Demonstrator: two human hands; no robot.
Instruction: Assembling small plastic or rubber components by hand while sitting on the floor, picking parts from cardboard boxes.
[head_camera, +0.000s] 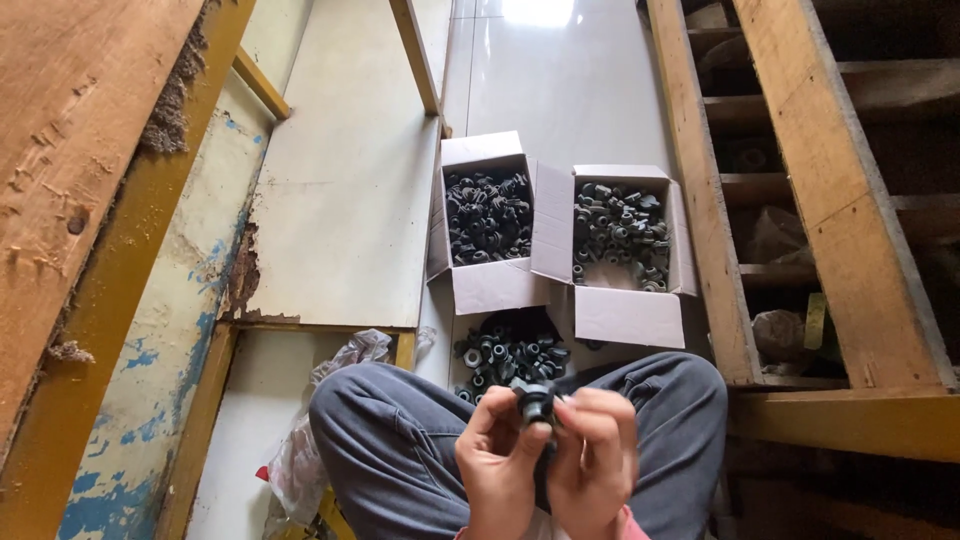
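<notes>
— Pale floor tiles (560, 90) ran up the middle, with rough wooden framing (800, 180) at three o'clock and a scarred plank (70, 150) at nine. Where was the person?

— Seated cross-legged, grey trousers (400, 440) at six o'clock. Both hands met just above the lap: the left hand (500, 465) and right hand (592, 455) were each closed around one small black rubber part (535, 400), fingertips pinching it from either side.

— And the stock?

— Two open white cardboard boxes sat at twelve o'clock, side by side and touching. The left box (487, 215) held dark black pieces; the right box (622, 235) held greyer ones, with bare cardboard showing near its front. A loose pile of black parts (505, 352) lay on the floor just ahead of the knees.

— How far along, would you say?

— Hard to judge. Both boxes looked fairly full and the pile was sizeable, so I'd guess plenty remained.

— Anything unclear?

— The held part was mostly covered by fingers, so its shape was uncertain. A crumpled plastic bag (320, 420) at seven o'clock hid its contents, and the shelves at three were too dark to read.
</notes>
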